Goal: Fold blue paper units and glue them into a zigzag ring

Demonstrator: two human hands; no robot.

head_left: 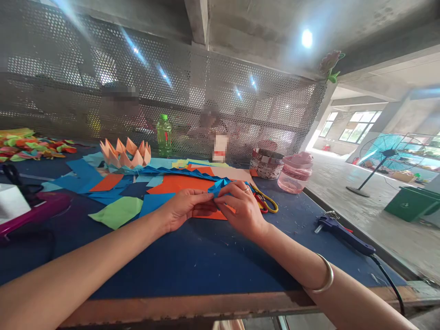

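Observation:
Between my two hands is a blue folded paper piece point(217, 188), held up over the table. My left hand point(187, 207) pinches its left side between thumb and fingers. On the other side my right hand point(242, 208) grips it with bent fingers, which hide part of the paper. Behind it runs a chain of blue folded paper point(172, 171); whether it joins the held piece I cannot tell. Orange sheets point(175, 184) lie beneath and behind my hands. Scissors with yellow and red handles point(270, 201) rest just right of my right hand, partly covered.
An orange folded-paper crown shape point(125, 155) stands behind blue sheets point(79, 176). A green bottle point(164, 135), a paper-covered round container point(266, 163) and a pink jar point(294, 173) line the back. A purple glue gun point(347, 233) with a cord lies near the right edge.

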